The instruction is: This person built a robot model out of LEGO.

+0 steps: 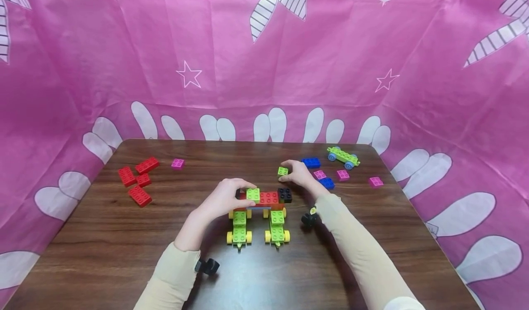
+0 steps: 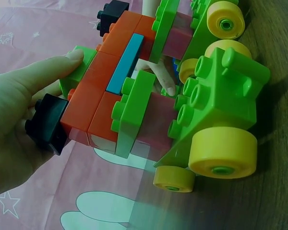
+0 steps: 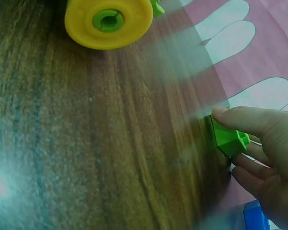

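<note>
My left hand (image 1: 226,196) pinches a lime green brick (image 1: 253,195) seated on a row of red bricks (image 1: 269,198). In the left wrist view, the thumb lies along that brick, beside a black brick (image 2: 47,123) at the near end of the row. Another black brick (image 1: 285,195) caps the right end. Underneath, two green wheeled bases (image 1: 239,231) with yellow wheels (image 2: 222,152) carry the build, and a thin blue piece (image 2: 126,64) runs along its side. Farther back, my right hand (image 1: 299,173) grips a small green brick (image 3: 226,136) low at the table surface between thumb and fingers.
Blue bricks (image 1: 311,163) and pink bricks (image 1: 343,175) lie right of my right hand. Behind them stands a green wheeled base with blue wheels (image 1: 343,157). Several red bricks (image 1: 139,195) and one pink brick (image 1: 178,164) are at the table's left. Pink fabric (image 1: 264,80) hangs behind.
</note>
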Action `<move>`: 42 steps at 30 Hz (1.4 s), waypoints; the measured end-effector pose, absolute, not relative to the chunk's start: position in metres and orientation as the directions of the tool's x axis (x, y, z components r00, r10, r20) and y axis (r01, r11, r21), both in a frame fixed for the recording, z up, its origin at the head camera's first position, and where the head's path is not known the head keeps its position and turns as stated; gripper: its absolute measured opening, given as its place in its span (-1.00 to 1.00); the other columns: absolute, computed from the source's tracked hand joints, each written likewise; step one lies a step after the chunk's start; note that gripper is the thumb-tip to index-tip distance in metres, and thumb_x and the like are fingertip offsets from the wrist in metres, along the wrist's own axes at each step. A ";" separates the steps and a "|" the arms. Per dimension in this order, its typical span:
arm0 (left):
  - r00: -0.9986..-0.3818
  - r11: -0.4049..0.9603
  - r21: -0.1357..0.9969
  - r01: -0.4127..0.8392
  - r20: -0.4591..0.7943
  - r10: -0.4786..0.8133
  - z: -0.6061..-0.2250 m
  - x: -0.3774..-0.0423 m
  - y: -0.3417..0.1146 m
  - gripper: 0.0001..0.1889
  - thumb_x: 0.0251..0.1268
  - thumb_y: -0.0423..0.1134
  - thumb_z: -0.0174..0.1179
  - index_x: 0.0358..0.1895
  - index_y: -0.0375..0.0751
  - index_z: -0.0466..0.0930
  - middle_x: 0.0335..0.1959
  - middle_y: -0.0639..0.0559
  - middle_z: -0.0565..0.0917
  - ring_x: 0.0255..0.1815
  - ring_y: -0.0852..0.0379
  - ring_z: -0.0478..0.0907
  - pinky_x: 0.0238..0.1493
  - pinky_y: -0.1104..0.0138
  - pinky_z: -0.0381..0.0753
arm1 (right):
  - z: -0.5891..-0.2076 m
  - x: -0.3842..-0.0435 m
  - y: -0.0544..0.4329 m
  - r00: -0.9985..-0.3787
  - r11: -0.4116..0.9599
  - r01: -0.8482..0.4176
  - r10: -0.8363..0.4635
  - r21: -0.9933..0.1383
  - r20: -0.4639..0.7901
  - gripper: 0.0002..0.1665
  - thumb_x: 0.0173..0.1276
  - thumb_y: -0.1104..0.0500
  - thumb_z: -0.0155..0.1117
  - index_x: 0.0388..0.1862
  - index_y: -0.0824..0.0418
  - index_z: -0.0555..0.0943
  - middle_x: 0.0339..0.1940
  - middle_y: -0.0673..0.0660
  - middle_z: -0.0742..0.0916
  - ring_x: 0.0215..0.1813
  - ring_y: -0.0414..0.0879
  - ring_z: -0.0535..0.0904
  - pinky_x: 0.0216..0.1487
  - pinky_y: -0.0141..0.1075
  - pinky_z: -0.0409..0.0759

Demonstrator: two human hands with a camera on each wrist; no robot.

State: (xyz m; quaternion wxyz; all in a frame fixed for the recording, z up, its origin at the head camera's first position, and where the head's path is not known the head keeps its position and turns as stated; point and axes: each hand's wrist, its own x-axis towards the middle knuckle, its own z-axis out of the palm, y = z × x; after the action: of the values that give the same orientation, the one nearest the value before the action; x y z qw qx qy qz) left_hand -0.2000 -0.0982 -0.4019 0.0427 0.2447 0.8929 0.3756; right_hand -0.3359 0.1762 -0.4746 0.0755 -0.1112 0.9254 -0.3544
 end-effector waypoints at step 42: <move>-0.862 0.576 0.696 0.429 0.124 0.492 -0.404 -0.203 -0.100 -0.56 0.14 -0.14 0.42 0.11 -0.15 0.65 0.07 -0.02 0.69 0.17 0.00 0.57 0.24 0.05 0.53 | -0.390 -0.250 0.149 -0.914 0.561 -0.382 -0.345 -0.734 0.212 -0.54 0.15 0.04 0.51 0.02 0.15 0.68 -0.01 0.10 0.75 0.11 0.02 0.61 0.17 0.01 0.58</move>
State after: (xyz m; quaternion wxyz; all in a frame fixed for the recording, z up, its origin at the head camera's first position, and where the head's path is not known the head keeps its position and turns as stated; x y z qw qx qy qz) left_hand -0.2030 -0.0995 -0.4044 0.0416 0.2595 0.8866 0.3805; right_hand -0.2502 0.1492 -0.3899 -0.0221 -0.2057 0.8833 -0.4207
